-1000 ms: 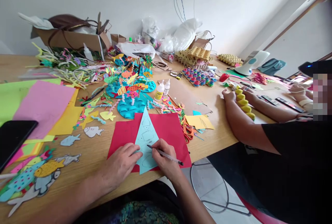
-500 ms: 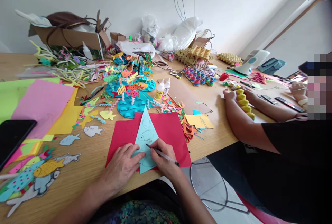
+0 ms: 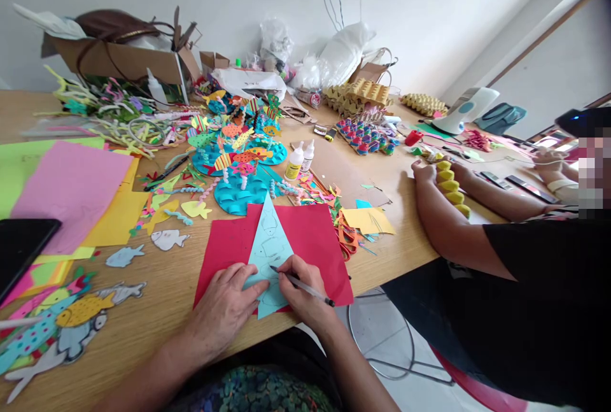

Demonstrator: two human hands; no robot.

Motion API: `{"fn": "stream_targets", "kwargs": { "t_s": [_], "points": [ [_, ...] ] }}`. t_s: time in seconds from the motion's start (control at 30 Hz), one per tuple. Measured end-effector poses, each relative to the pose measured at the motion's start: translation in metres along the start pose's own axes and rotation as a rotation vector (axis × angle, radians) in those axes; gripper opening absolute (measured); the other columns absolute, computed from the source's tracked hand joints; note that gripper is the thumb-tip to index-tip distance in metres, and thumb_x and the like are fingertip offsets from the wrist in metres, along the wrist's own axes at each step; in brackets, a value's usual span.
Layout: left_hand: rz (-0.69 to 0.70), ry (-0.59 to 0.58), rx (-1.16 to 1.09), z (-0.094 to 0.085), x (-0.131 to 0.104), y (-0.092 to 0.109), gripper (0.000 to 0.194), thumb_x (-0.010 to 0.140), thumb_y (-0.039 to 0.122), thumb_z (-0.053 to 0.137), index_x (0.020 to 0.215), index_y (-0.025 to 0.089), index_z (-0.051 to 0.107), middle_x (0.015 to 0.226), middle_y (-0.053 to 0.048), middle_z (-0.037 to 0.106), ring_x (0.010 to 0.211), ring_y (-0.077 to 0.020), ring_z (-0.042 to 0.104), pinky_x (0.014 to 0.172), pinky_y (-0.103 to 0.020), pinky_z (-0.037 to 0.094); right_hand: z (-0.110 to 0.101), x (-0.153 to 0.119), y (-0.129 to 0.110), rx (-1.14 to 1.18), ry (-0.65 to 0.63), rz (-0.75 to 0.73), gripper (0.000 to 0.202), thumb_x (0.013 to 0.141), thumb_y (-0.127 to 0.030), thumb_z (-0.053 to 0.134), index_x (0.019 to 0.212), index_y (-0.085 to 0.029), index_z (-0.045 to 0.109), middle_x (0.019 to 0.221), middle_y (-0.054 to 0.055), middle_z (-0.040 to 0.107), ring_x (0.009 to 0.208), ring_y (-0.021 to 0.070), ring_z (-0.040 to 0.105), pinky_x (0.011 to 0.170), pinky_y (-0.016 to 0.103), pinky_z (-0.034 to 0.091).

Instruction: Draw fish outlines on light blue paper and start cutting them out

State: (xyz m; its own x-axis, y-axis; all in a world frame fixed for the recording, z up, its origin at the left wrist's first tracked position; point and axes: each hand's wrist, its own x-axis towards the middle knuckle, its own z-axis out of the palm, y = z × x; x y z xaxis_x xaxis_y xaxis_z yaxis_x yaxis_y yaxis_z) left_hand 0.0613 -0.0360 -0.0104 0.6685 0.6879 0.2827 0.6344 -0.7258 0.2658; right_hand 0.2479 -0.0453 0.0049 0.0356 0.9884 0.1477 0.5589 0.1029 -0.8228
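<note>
My right hand (image 3: 305,288) is closed around a pen (image 3: 310,289), its tip on a light blue paper triangle (image 3: 268,234). Pencil-like outlines of fish run down the triangle. Flat on the triangle's left edge lies my left hand (image 3: 231,297), fingers stretched out and holding nothing. Red paper sheets (image 3: 315,234) lie under the triangle and both hands. Left of them are paper fish cutouts, among them a white fish (image 3: 169,239), a blue fish (image 3: 125,256) and an orange dotted fish (image 3: 84,310). The lower part of the triangle is partly covered by my hands.
Beyond the red paper stand glue bottles (image 3: 294,162) and a blue base (image 3: 241,192) with fish on curled stems. Orange scissors (image 3: 347,240) lie right of it. A black phone (image 3: 26,249) is at left. A co-worker's hands (image 3: 424,173) hold a yellow egg-carton strip (image 3: 451,188).
The camera view has shifted slightly. My right hand and pen have barely moved on the triangle; my left hand stays in place.
</note>
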Motion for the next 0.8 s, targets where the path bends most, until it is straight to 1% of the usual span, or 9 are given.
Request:
{"fn": "stream_targets", "kwargs": {
  "t_s": [0.1, 0.27, 0.47, 0.63, 0.7, 0.8],
  "points": [
    [-0.001, 0.005, -0.012, -0.001, 0.001, 0.000, 0.037, 0.080, 0.008, 0.056, 0.111, 0.027, 0.059, 0.114, -0.005, 0.054, 0.106, -0.0246, 0.046, 0.084, -0.039, 0.044, -0.003, -0.001, -0.002, 0.027, 0.001, -0.012, 0.009, 0.066, -0.016, 0.045, 0.065, -0.020, 0.052, 0.051, -0.004, 0.050, 0.045, 0.0096, 0.043, 0.046, 0.019, 0.033],
    [0.002, -0.003, -0.011, -0.002, 0.001, 0.001, 0.038, 0.079, 0.007, 0.055, 0.111, 0.026, 0.058, 0.112, -0.005, 0.054, 0.104, -0.0247, 0.047, 0.083, -0.040, 0.044, -0.006, -0.002, -0.004, 0.093, -0.044, 0.013, 0.007, 0.064, -0.015, 0.043, 0.062, -0.020, 0.048, 0.049, -0.006, 0.043, 0.044, 0.0091, 0.039, 0.044, 0.019, 0.030],
    [0.007, -0.003, -0.008, -0.002, 0.001, 0.001, 0.038, 0.078, 0.006, 0.056, 0.111, 0.025, 0.057, 0.113, -0.006, 0.053, 0.105, -0.0251, 0.046, 0.084, -0.040, 0.044, -0.007, -0.003, -0.005, 0.133, -0.066, 0.012, 0.007, 0.061, -0.016, 0.042, 0.061, -0.019, 0.047, 0.051, -0.004, 0.046, 0.045, 0.0093, 0.040, 0.044, 0.019, 0.030],
    [0.047, -0.001, 0.015, -0.003, 0.001, -0.001, 0.038, 0.078, 0.006, 0.058, 0.111, 0.024, 0.057, 0.112, -0.007, 0.053, 0.103, -0.0260, 0.047, 0.082, -0.040, 0.045, -0.007, -0.003, -0.004, 0.153, -0.065, 0.017, 0.006, 0.061, -0.016, 0.042, 0.060, -0.020, 0.047, 0.050, -0.005, 0.045, 0.044, 0.0085, 0.039, 0.043, 0.019, 0.030],
    [0.075, -0.036, 0.042, -0.007, 0.004, -0.003, 0.036, 0.078, 0.007, 0.058, 0.111, 0.024, 0.058, 0.111, -0.007, 0.053, 0.101, -0.0256, 0.047, 0.080, -0.039, 0.045, -0.007, -0.003, -0.003, 0.173, -0.045, 0.019, 0.006, 0.065, -0.017, 0.043, 0.062, -0.020, 0.047, 0.049, -0.006, 0.042, 0.043, 0.0082, 0.037, 0.042, 0.019, 0.028],
    [0.128, -0.143, 0.082, -0.017, 0.014, -0.005, 0.032, 0.080, 0.010, 0.058, 0.109, 0.024, 0.059, 0.106, -0.007, 0.054, 0.094, -0.0242, 0.049, 0.076, -0.037, 0.046, -0.005, -0.003, -0.001, 0.195, -0.001, 0.031, 0.005, 0.070, -0.019, 0.046, 0.067, -0.019, 0.049, 0.049, -0.007, 0.042, 0.043, 0.0083, 0.037, 0.042, 0.019, 0.029]
  ]
}}
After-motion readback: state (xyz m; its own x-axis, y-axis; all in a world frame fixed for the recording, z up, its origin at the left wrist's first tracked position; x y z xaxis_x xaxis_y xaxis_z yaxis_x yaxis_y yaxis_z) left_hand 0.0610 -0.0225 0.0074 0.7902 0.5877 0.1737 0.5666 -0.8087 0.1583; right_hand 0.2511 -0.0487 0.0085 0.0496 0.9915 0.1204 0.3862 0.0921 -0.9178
